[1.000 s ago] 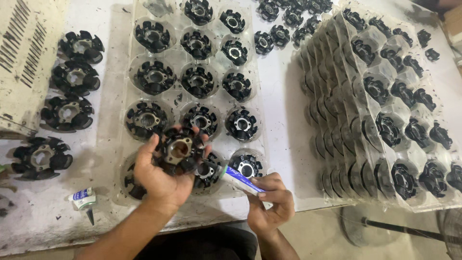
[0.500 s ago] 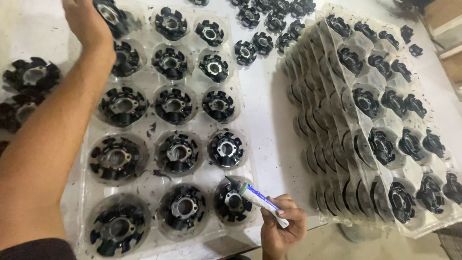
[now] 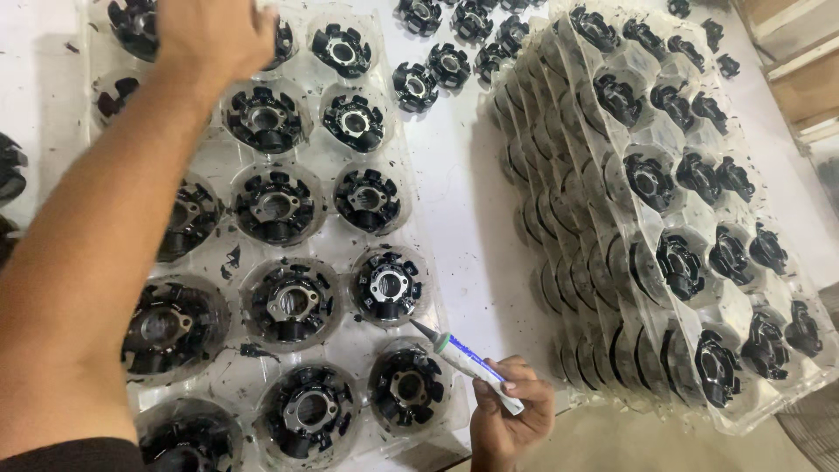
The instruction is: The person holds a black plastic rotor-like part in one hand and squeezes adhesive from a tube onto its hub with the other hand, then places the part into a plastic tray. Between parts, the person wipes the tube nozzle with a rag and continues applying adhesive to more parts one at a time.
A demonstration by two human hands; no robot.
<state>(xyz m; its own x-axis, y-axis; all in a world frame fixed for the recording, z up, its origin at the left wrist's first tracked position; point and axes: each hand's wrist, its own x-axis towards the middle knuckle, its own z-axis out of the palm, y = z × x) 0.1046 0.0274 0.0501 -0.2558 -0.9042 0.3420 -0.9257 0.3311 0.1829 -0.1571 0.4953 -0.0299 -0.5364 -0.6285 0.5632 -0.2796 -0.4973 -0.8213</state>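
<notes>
A head-worn camera looks down on a white bench (image 3: 463, 218) covered with small black round motor parts. The person's left arm stretches from 8 o'clock up to 11 o'clock, where the left hand (image 3: 214, 35) lies knuckles up over the far end of a clear plastic tray (image 3: 419, 262); its fingers run out of view at the top edge, so I cannot tell whether they are spread or closed on anything. The tray fills the left half of the view and holds rows of black wound parts, one per round pocket.

At 6 o'clock the right hand (image 3: 511, 419) pinches a small white and blue glue tube (image 3: 468, 360) between thumb and fingers. The tube tilts up toward 10 o'clock, and its dark nozzle ends just beside the black wound part (image 3: 387, 287) in the tray's right-hand column, near the centre of the view; whether they touch is not clear.

From 1 to 4 o'clock a stack of filled trays (image 3: 664, 218) lies fanned out, overlapping. Loose black parts (image 3: 450, 52) sit at 12 o'clock.
</notes>
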